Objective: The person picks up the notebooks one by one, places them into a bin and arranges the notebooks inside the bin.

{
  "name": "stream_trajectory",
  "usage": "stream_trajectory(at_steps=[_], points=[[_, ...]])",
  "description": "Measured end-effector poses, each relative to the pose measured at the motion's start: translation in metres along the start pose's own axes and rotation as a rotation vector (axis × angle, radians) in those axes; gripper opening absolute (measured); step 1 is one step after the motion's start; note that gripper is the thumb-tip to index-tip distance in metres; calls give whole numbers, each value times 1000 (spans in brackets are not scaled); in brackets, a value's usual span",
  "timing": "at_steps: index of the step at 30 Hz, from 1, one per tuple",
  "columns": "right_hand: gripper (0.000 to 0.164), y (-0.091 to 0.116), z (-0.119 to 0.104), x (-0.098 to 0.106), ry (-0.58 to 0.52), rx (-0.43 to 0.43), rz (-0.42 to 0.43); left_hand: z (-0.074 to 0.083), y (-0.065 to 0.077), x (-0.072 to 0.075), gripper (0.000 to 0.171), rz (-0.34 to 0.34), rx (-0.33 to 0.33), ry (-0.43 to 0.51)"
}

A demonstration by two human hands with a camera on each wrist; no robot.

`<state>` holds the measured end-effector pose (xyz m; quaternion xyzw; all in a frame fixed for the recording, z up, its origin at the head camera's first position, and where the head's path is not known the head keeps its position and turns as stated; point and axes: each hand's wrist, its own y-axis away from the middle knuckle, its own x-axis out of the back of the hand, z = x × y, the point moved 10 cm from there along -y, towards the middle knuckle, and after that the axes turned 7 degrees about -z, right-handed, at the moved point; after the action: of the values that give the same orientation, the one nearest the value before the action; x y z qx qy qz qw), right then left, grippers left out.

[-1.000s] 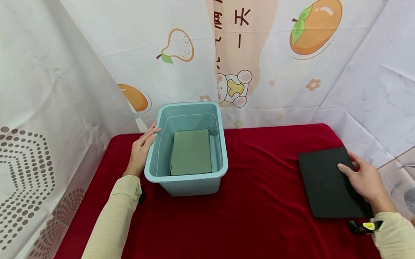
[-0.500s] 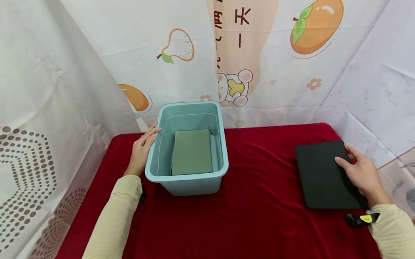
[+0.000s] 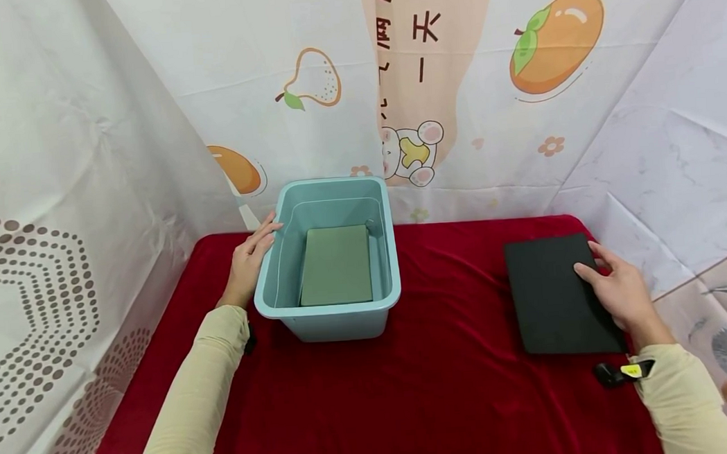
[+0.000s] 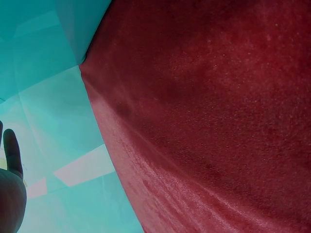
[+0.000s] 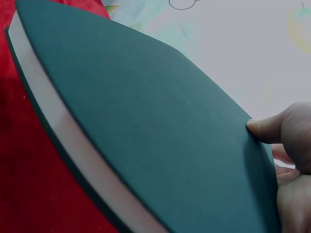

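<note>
My right hand (image 3: 625,299) grips a black hardcover book (image 3: 552,299) by its right side, thumb on the cover and fingers curled beneath the edge. In the right wrist view, the thumb (image 5: 267,128) presses near the cover's edge, and the white page block (image 5: 73,128) shows between the covers. A light blue plastic tub (image 3: 332,323) stands left of centre. Lying inside it is a grey-green book (image 3: 336,267). My left hand (image 3: 247,267) rests against the tub's left rim with fingers extended. Only part of that hand (image 4: 12,194) enters the left wrist view, at its left edge.
A red velvet cloth (image 3: 449,402) covers the table, with wrinkles right of the tub. White printed curtains (image 3: 333,131) close off the back and both sides. The tub stands close to the back curtain.
My right hand has carried the black book a little leftward and toward the back of the table. The left hand and the tub have stayed in place.
</note>
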<state>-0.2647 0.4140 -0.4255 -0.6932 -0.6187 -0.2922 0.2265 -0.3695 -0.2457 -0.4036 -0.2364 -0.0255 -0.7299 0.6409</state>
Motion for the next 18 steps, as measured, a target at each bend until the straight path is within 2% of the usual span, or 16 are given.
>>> stream_trajectory(at_steps=[14,18], points=[[75,-11,-14,-4,-89,-3,-22,-1,-1,0,40,8,-3,-25],[74,-13,-19,-4,-121,2,-11,7,1,-1,40,-8,11,-2]])
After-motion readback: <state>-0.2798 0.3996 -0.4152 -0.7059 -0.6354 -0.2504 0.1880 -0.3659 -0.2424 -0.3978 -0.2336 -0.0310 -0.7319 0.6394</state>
